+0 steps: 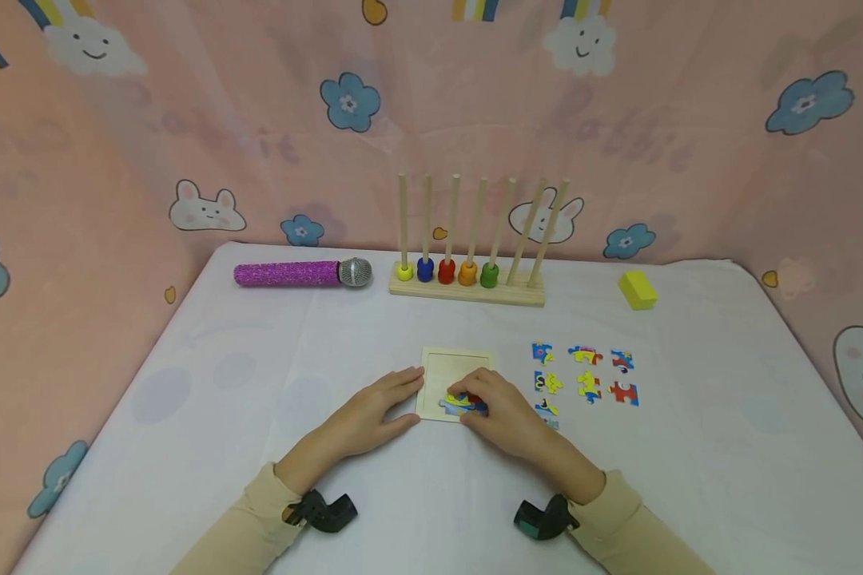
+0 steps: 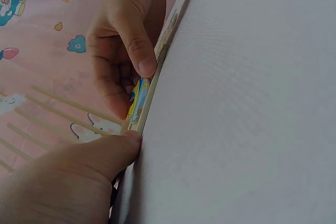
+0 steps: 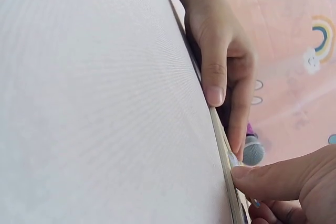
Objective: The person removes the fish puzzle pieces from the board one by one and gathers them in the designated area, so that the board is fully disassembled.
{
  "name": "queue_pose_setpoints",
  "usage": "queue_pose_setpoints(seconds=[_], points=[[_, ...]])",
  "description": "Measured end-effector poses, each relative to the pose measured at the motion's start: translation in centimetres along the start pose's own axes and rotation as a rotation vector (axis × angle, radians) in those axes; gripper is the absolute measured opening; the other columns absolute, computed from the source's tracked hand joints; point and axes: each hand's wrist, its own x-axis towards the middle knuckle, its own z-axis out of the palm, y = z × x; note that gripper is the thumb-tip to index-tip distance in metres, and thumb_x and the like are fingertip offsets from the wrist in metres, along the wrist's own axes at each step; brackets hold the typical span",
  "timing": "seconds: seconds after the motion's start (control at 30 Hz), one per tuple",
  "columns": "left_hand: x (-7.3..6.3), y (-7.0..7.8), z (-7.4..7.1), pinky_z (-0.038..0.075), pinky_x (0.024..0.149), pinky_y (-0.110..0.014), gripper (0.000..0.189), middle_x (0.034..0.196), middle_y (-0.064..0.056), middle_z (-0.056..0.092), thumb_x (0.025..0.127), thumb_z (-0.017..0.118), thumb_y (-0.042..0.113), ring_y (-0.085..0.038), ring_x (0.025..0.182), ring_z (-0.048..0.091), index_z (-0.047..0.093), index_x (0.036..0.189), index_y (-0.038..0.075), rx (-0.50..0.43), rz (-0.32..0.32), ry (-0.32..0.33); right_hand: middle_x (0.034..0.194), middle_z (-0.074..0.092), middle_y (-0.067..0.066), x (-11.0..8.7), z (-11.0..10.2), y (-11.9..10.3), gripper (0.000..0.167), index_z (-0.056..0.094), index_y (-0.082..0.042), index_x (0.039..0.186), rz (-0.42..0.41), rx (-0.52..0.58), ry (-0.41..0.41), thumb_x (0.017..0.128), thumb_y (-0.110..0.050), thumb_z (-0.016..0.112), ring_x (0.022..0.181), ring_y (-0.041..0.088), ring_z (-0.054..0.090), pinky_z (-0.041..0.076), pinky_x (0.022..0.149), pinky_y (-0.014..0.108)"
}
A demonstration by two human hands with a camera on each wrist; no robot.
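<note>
A square wooden puzzle tray [image 1: 439, 366] lies on the white table in the head view. Colourful jigsaw puzzle pieces [image 1: 451, 406] are at its lower right, partly hidden by my right hand [image 1: 507, 415]. That hand bends over the tray and pinches a puzzle piece [image 2: 139, 100] between thumb and fingers. With fingers extended, my left hand [image 1: 370, 411] touches the tray's left edge and steadies it. In the right wrist view, the left thumb [image 3: 214, 85] rests against the tray rim. How many pieces lie under the right hand is hidden.
Several loose puzzle pieces [image 1: 588, 385] lie in rows right of the tray. Behind stand a wooden peg rack [image 1: 467, 293] with coloured beads, a purple glitter microphone [image 1: 288, 274] at left and a yellow block [image 1: 638, 290] at right. A patterned pink cloth [image 1: 259, 120] hangs beyond.
</note>
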Motion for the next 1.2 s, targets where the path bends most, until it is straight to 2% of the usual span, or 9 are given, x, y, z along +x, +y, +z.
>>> queue_pose_setpoints(seconds=[0.3,0.57,0.7,0.9,1.1,1.2], points=[[0.1,-0.3,0.1,0.032,0.114,-0.039,0.056,0.152,0.000,0.036,0.093,0.061,0.030,-0.019,0.140,0.033,0.045,0.141,0.008,0.006,-0.006,-0.007,0.111,0.061,0.002,0.0,-0.2,0.1,0.035,0.067,-0.011,0.116,-0.020,-0.043,-0.007,0.082,-0.010,0.073,0.104,0.016,0.055,0.051,0.091,0.038],[0.0,-0.2,0.1,0.031,0.114,-0.039,0.056,0.152,-0.001,0.036,0.092,0.062,0.029,-0.020,0.140,0.033,0.045,0.141,0.007,0.009,0.002,-0.004,0.111,0.060,0.001,0.1,-0.9,0.2,0.034,0.066,-0.012,0.115,-0.012,-0.035,-0.008,0.081,-0.009,0.073,0.104,0.015,0.055,0.051,0.093,0.038],[0.0,-0.1,0.1,0.030,0.115,-0.040,0.056,0.151,-0.002,0.037,0.092,0.063,0.028,-0.021,0.140,0.034,0.045,0.140,0.006,0.014,0.013,0.003,0.110,0.060,-0.001,-0.2,-1.6,0.4,0.033,0.066,-0.013,0.113,0.004,-0.020,-0.005,0.081,-0.009,0.073,0.102,0.014,0.056,0.052,0.090,0.037],[0.0,0.0,0.1,0.030,0.115,-0.040,0.057,0.152,-0.003,0.036,0.091,0.063,0.027,-0.021,0.140,0.033,0.044,0.141,0.005,0.009,0.002,-0.009,0.111,0.060,-0.004,-1.9,-3.1,1.8,0.032,0.065,-0.015,0.114,0.044,0.004,-0.002,0.083,-0.009,0.070,0.105,0.012,0.056,0.052,0.092,0.036],[0.0,0.0,0.0,0.031,0.115,-0.039,0.057,0.152,-0.003,0.037,0.091,0.064,0.027,-0.021,0.140,0.033,0.045,0.141,0.005,0.018,0.008,-0.006,0.111,0.060,-0.002,-4.2,-4.8,3.6,0.032,0.065,-0.014,0.115,0.065,-0.037,0.041,0.084,-0.006,0.068,0.099,0.013,0.057,0.054,0.085,0.033],[0.0,-0.1,0.0,0.030,0.115,-0.039,0.057,0.152,-0.003,0.036,0.092,0.063,0.027,-0.021,0.140,0.033,0.044,0.141,0.005,0.021,0.012,-0.013,0.111,0.061,-0.002,-5.3,-5.5,4.4,0.033,0.065,-0.015,0.114,0.075,-0.064,0.069,0.083,-0.004,0.069,0.101,0.016,0.058,0.054,0.086,0.036]])
